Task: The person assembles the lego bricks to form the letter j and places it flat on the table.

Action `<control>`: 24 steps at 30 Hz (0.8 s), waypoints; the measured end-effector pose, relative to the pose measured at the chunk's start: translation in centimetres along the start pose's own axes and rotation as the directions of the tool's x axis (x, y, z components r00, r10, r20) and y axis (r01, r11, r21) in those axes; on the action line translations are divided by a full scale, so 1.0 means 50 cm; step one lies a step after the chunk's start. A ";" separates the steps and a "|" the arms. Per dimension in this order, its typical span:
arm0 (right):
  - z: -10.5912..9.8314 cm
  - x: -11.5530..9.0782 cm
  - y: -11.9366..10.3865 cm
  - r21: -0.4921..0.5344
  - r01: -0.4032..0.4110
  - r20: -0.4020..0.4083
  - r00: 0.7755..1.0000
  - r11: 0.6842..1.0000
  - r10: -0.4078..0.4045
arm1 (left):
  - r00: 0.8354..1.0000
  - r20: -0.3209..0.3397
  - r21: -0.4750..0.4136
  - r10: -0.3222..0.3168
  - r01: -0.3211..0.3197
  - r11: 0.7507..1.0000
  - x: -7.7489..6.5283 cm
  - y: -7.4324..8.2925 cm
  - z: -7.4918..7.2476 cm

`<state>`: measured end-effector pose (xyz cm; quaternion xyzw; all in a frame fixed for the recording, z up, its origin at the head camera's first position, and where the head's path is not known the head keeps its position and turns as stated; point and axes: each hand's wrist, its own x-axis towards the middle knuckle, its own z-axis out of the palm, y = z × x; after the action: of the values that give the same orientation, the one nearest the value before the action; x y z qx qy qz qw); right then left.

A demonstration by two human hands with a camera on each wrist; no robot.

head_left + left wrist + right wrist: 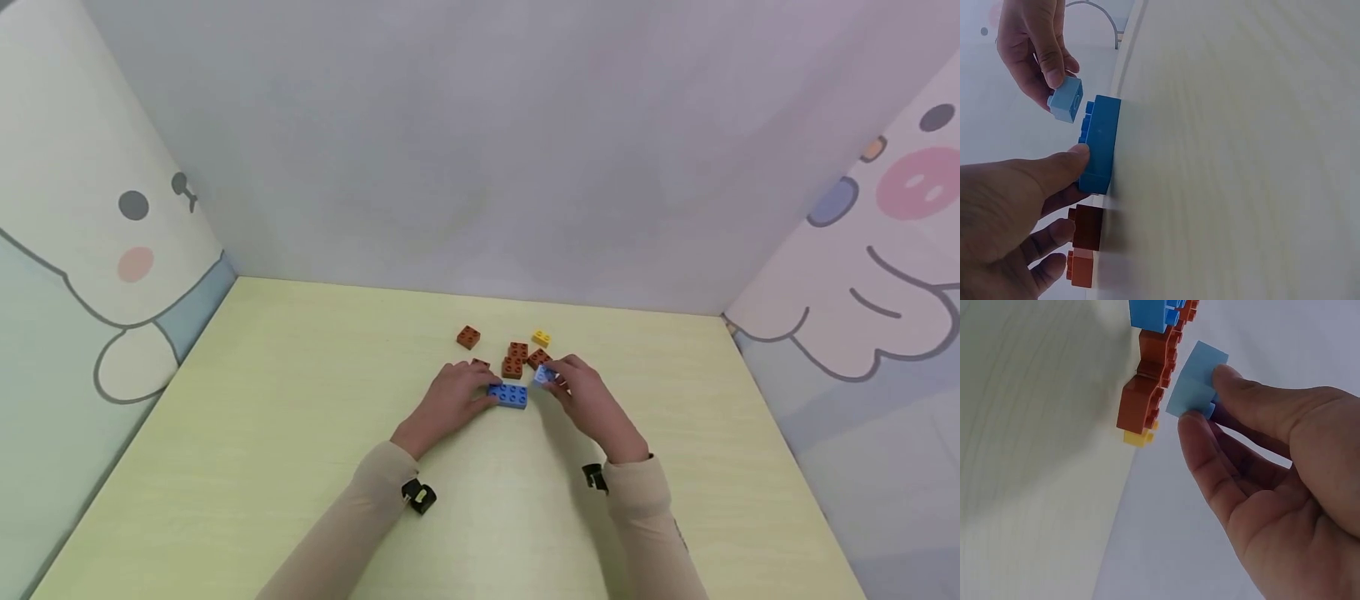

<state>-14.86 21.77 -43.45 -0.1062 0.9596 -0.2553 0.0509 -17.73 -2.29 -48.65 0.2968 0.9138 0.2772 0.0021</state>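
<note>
My left hand pinches the left end of a long dark blue toy building brick between thumb and fingers; the brick stands on the table, studs up. To its right, my right hand grips a small light blue brick by thumb and fingertips. That brick is raised off the table and tilted in the right wrist view. In the left wrist view the light blue brick is close above the far end of the dark blue brick, with a gap between them.
Behind the blue bricks lie several reddish-brown bricks, one partly hidden by my left hand. Farther back are a lone brown brick and a small yellow brick. A pale wall borders the light wooden table at the back.
</note>
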 end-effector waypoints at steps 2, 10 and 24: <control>0.001 -0.001 -0.002 -0.002 0.021 0.004 1.000 1.000 -0.021 | 1.000 -0.002 0.002 0.007 -0.007 1.000 -0.001 0.000 0.001; 0.010 -0.001 -0.014 0.003 0.116 0.020 0.993 0.993 -0.116 | 1.000 -0.001 -0.009 -0.004 0.004 1.000 0.001 0.000 -0.001; 0.019 -0.002 -0.021 -0.030 0.136 0.050 0.990 0.990 -0.134 | 1.000 0.005 0.015 0.017 -0.017 1.000 0.004 0.003 -0.003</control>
<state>-14.42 20.48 -43.74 -0.1778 0.9529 -0.2394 0.0549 -17.83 -2.18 -48.43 0.3053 0.9133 0.2694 -0.0005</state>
